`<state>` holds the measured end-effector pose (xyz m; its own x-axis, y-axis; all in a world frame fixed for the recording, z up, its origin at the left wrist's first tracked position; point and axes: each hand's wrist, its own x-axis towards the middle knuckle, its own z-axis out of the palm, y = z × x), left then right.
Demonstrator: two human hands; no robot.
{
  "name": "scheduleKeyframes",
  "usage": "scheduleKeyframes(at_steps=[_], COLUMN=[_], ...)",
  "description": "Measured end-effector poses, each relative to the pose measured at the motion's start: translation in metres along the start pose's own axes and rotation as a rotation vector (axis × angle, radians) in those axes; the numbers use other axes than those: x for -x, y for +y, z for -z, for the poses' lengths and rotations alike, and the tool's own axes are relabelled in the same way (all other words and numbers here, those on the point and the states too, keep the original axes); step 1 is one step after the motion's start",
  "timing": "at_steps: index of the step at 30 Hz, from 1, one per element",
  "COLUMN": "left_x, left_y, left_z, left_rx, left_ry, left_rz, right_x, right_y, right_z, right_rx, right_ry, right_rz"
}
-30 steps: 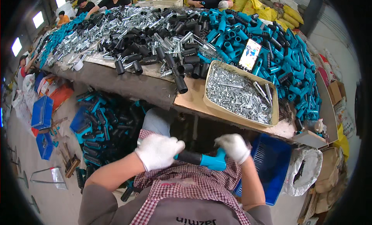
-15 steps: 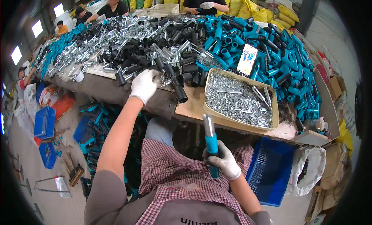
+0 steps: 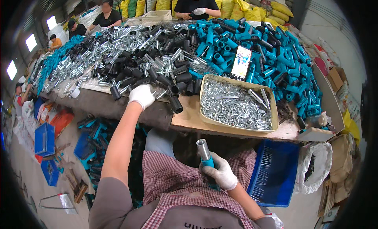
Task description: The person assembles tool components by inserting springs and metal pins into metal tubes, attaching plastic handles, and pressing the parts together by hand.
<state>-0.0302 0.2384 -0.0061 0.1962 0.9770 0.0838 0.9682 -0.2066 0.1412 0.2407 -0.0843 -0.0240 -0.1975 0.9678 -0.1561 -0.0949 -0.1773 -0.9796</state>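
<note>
My right hand (image 3: 222,173), in a white glove with greyed fingers, grips a teal plastic handle (image 3: 208,162) in front of my apron. A shiny silver metal tube (image 3: 203,149) stands out of the handle's upper end, its round open mouth tipped up toward me. At the near edge of the heaped table, my left hand (image 3: 142,96), also gloved in white, has its fingers bent down among the parts. A silver tube (image 3: 160,95) lies right by its fingertips; what the fingers hold, if anything, is hidden. Black sleeves (image 3: 176,105) lie around it.
A cream tray (image 3: 236,127) of small metal pieces sits right of centre, with a phone (image 3: 241,63) behind it. Teal handles (image 3: 283,57) are heaped at right, silver tubes (image 3: 118,43) at left. A blue bin (image 3: 275,174) stands below right. Co-workers (image 3: 197,8) sit opposite.
My right hand has tilted the handle, so the tube's mouth now faces up and sits lower. My left hand stays at the pile's edge, fingers lower among the parts. The whole view has shifted slightly.
</note>
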Motion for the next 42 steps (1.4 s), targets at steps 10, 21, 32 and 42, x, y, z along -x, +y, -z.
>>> scheduleKeyframes(at_steps=[10, 21, 32, 42], left_x=[0.103, 0.232, 0.242, 0.251], left_y=[0.024, 0.081, 0.082, 0.083], left_z=[0.017, 0.006, 0.027, 0.060], left_rx=[1.023, 1.122, 0.959, 0.793], left_ry=[0.202, -0.041, -0.106, -0.202], left_rz=[0.013, -0.026, -0.332, -0.402], right_x=[-0.010, -0.015, 0.005, 0.007], right_y=[-0.016, 0.008, 0.001, 0.002], right_z=[-0.014, -0.024, -0.006, -0.005], right_rx=[0.509, 1.017, 0.755, 0.751], right_ry=[0.044, 0.204, 0.032, -0.066], right_rz=[0.199, 0.318, 0.232, 0.214])
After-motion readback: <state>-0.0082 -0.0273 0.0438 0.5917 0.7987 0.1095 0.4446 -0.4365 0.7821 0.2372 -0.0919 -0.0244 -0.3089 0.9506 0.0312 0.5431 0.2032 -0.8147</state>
